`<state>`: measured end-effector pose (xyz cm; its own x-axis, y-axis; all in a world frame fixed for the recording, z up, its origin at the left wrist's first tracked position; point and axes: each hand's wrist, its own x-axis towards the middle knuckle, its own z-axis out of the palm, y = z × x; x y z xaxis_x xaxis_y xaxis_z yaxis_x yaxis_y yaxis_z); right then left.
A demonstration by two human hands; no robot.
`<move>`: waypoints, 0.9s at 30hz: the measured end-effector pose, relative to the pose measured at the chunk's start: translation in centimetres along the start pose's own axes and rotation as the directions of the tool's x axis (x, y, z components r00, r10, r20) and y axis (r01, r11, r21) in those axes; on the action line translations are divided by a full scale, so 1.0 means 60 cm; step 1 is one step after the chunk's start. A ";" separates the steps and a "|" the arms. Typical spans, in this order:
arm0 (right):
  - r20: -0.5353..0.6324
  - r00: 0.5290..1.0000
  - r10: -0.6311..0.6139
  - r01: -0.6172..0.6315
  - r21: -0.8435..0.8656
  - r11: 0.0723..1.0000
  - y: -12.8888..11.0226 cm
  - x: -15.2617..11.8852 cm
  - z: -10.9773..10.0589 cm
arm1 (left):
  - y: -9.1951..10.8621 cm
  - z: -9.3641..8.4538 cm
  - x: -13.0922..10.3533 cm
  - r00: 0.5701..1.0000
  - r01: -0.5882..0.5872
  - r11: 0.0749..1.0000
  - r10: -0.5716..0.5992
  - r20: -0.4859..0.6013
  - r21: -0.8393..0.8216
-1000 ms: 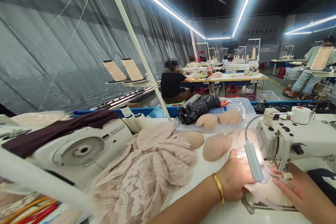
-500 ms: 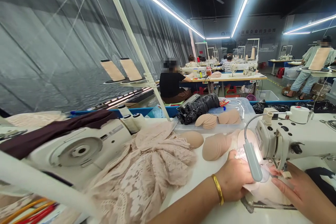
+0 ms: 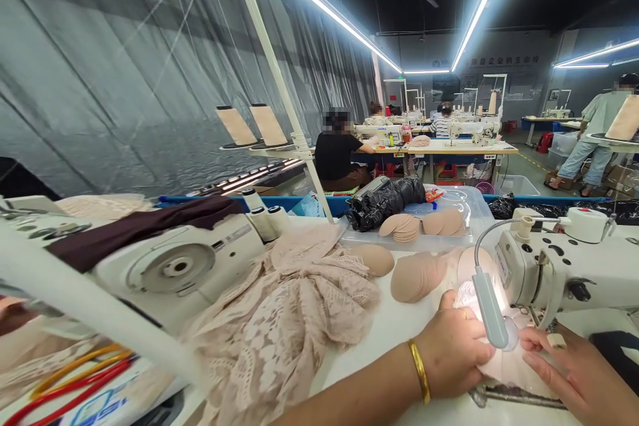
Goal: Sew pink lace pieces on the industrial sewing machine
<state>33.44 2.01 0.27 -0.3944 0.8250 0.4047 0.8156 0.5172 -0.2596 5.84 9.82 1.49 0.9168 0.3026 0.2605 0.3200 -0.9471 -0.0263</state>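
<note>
My left hand (image 3: 456,349), with a gold bangle on its wrist, is closed on a pale pink fabric piece (image 3: 502,367) with lace at its far side. My right hand (image 3: 574,366) is at the other side of that piece, thumb and forefinger bent close together on its edge. The fabric is under the head of a white sewing machine (image 3: 536,266). A grey gooseneck lamp (image 3: 489,309) lights the spot and covers part of the fabric and some left fingertips. The needle cannot be made out.
Beige oval pads (image 3: 417,276) lie stacked beyond my left hand. Beige lace (image 3: 284,319) is heaped to the left, beside another white machine (image 3: 164,273). Red-handled and orange-handled tools (image 3: 74,386) lie lower left. A clear plastic lid (image 3: 469,213) holds more pads and a black bag. People sit further back.
The view has turned slightly left, so the scene shifts right. My right fingers are more bent over the fabric edge; my left hand keeps its hold.
</note>
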 end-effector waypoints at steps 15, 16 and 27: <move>0.316 0.945 -0.085 0.009 0.234 0.972 -0.035 0.016 -0.012 | 0.031 0.006 -0.008 0.997 -0.053 0.999 0.053 -0.052 0.006; 0.316 0.945 -0.086 0.007 0.241 0.971 -0.038 0.018 -0.012 | 0.031 0.011 -0.010 0.996 -0.066 0.998 0.066 -0.056 -0.005; 0.189 0.980 0.059 -0.089 0.155 0.984 -0.015 -0.003 0.026 | 0.028 0.007 0.001 0.999 -0.010 1.000 0.011 -0.049 0.007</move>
<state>32.10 1.76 -0.93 -0.4189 0.8820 0.2158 0.7718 0.4710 -0.4271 6.51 8.32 1.04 0.9074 0.2869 0.3070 0.3122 -0.9493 -0.0358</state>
